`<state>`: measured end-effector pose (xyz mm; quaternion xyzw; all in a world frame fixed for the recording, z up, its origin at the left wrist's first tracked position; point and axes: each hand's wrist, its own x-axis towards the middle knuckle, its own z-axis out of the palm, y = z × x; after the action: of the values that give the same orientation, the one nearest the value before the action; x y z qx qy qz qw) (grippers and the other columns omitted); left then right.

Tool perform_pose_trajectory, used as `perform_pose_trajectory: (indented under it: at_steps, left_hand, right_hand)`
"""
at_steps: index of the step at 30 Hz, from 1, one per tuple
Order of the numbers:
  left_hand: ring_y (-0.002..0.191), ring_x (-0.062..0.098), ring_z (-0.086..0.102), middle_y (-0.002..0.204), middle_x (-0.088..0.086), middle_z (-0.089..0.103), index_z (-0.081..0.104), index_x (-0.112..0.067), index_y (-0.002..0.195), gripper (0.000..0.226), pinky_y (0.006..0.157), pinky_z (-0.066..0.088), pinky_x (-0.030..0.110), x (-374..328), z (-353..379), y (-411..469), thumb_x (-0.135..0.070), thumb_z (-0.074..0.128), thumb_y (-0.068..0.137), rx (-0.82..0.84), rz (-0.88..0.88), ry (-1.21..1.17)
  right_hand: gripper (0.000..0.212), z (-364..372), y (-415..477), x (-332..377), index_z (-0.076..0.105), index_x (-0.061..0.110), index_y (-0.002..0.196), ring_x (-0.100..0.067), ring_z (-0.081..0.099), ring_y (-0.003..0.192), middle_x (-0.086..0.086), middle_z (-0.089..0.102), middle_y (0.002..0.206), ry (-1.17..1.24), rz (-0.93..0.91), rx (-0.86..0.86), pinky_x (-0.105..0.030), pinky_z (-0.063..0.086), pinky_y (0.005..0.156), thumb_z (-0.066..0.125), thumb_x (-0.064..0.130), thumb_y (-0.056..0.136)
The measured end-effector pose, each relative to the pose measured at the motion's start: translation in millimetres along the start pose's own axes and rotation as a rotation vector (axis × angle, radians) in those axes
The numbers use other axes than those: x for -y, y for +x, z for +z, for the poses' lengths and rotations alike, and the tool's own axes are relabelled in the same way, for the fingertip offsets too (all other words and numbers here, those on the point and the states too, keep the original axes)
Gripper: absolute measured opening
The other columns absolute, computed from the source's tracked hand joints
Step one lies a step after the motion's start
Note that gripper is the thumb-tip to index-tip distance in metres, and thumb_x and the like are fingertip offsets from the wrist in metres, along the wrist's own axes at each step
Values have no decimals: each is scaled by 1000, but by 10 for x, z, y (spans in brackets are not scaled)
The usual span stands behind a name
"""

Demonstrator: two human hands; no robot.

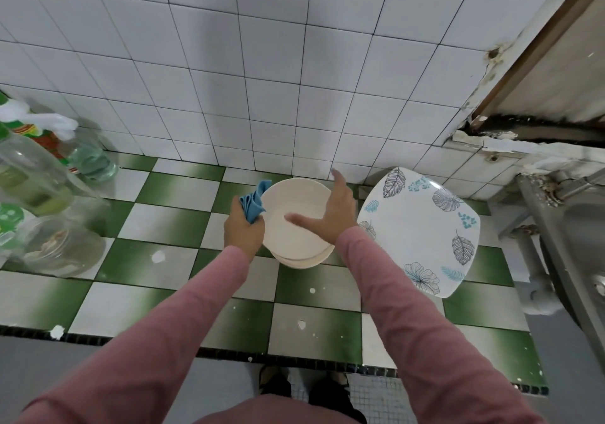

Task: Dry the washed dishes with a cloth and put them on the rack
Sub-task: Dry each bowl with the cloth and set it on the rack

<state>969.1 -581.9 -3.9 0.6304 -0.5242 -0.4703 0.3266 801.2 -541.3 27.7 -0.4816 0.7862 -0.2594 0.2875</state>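
A stack of round cream plates (291, 227) sits on the green-and-white tiled counter (170, 220) near the wall. My left hand (244, 230) grips a bunched blue cloth (255, 202) at the stack's left rim. My right hand (330, 211) is spread over the right side of the top plate, thumb lying across its face and fingers reaching over the far rim. A large square plate with leaf prints (422, 230) leans tilted just right of the stack, close to my right wrist.
Clear bottles and a glass jar (62, 247) crowd the counter's left end, with a spray bottle (39, 122) behind them. A steel sink (576, 233) and grey pipe (537, 273) stand at the right. The white tiled wall (262, 80) rises directly behind the plates.
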Motion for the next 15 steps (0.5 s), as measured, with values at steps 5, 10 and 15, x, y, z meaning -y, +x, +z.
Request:
perform_pose_trajectory:
  at_steps: [5,10,15]
  left_hand:
    - [76,8,52,90,-2,53,44,-19,112,23,67,46,19,-58,-17,16,-7,56,96,37,30,-38]
    - [96,19,57,111,3,57,46,-22,124,31,76,54,31,-74,-17,-1,-19,59,97,158,-20,-90]
    - [105,22,53,118,3,53,42,-17,136,41,89,49,38,-87,-31,-35,-24,57,99,140,-70,-153]
  right_hand:
    - [40,-73,16,-224,47,16,138,-35,55,119,-13,56,133,442,425,128,-45,53,90,49,17,99]
    - [35,-116,-38,-318,52,16,133,-38,58,112,-14,58,126,662,537,93,-49,55,86,40,11,100]
    - [34,-207,-12,-426,55,21,122,-32,56,104,-11,58,115,644,463,-24,-44,51,94,38,5,97]
